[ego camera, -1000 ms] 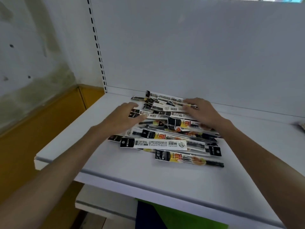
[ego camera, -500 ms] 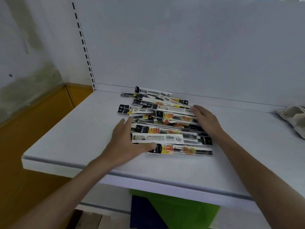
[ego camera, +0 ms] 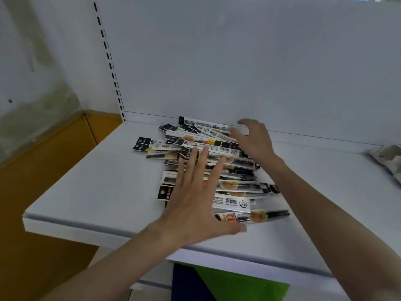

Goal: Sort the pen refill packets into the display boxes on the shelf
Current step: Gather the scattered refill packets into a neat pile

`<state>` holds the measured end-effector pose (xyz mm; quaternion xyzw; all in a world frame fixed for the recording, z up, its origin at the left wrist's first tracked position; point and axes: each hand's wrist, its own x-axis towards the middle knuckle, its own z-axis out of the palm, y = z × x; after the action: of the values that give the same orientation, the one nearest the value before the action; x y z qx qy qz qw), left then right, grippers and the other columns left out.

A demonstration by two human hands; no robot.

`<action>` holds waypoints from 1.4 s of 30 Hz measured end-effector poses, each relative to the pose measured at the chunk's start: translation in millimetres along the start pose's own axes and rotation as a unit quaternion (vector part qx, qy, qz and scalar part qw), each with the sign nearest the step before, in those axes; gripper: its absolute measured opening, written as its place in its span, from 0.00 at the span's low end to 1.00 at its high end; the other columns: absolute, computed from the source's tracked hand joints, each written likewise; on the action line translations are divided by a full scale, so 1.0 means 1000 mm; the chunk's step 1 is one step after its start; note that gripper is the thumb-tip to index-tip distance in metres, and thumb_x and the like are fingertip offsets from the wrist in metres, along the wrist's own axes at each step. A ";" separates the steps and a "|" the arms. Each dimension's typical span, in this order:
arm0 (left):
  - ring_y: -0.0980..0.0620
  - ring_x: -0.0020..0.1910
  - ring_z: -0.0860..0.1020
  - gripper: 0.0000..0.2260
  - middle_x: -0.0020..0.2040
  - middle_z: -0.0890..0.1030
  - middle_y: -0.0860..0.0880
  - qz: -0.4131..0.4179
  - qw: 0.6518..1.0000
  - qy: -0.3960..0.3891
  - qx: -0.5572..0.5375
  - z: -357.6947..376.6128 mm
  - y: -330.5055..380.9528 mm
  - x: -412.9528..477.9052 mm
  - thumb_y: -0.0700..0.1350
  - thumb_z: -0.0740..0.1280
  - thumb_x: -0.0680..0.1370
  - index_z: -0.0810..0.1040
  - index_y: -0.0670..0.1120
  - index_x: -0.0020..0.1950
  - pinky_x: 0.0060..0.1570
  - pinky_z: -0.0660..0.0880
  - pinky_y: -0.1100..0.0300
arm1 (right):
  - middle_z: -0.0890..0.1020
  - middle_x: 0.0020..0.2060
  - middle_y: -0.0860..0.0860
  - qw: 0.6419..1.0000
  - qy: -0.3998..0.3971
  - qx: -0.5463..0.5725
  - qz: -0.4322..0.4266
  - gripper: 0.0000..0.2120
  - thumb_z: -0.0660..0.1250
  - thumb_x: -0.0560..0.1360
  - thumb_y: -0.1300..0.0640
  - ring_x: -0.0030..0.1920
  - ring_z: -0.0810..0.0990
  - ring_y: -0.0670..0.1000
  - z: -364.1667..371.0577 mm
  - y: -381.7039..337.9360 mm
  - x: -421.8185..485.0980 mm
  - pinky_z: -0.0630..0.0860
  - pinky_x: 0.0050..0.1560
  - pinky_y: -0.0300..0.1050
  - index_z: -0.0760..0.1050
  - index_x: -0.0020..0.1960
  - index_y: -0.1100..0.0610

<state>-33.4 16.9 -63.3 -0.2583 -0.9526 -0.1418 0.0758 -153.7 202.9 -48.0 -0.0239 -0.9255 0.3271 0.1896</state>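
A loose pile of long, narrow pen refill packets (ego camera: 236,185) with black, white and yellow printed cards lies in the middle of a white shelf (ego camera: 97,181), reaching back to the plain white back panel (ego camera: 238,61). The left hand (ego camera: 195,198) is palm down over the near left side of the pile. Its fingers (ego camera: 202,161) are straight and spread wide across the packets, gripping nothing. The right hand (ego camera: 253,140) is at the far right end of the pile, close to the back panel. Its fingers (ego camera: 249,123) are spread and slightly bent, holding nothing; whether they touch the packets cannot be told. A crumpled pale object (ego camera: 388,159) sits at the right edge of the shelf. Below the shelf is a green and dark blue surface (ego camera: 238,283).
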 end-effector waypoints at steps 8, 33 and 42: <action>0.43 0.74 0.56 0.32 0.75 0.57 0.41 -0.323 0.910 0.112 -0.235 -0.008 -0.157 0.085 0.62 0.55 0.78 0.56 0.44 0.75 0.71 0.55 0.46 | 0.75 0.59 0.60 0.976 -0.036 0.004 0.213 0.26 0.55 0.73 0.43 0.60 0.70 0.61 0.023 0.013 0.033 0.68 0.60 0.53 0.69 0.63 0.60; 0.47 0.60 0.71 0.20 0.63 0.73 0.46 -0.268 0.889 0.095 -0.360 0.006 -0.138 0.120 0.55 0.57 0.79 0.68 0.46 0.67 0.54 0.65 0.58 | 0.80 0.55 0.53 0.952 0.000 0.244 0.183 0.16 0.57 0.78 0.45 0.56 0.78 0.49 -0.028 0.066 -0.021 0.72 0.63 0.49 0.75 0.56 0.55; 0.60 0.74 0.41 0.54 0.74 0.40 0.62 -0.054 0.957 -0.123 -0.259 0.001 -0.072 -0.006 0.74 0.63 0.50 0.35 0.68 0.68 0.73 0.48 0.53 | 0.72 0.57 0.42 0.950 0.080 0.215 0.210 0.17 0.56 0.79 0.49 0.59 0.69 0.43 -0.022 0.031 -0.110 0.63 0.60 0.38 0.70 0.66 0.51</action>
<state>-65.1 -45.7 -82.2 -0.2326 -0.8978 -0.3544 -0.1192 -45.7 222.2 -88.4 -0.2018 -0.7891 0.5480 0.1905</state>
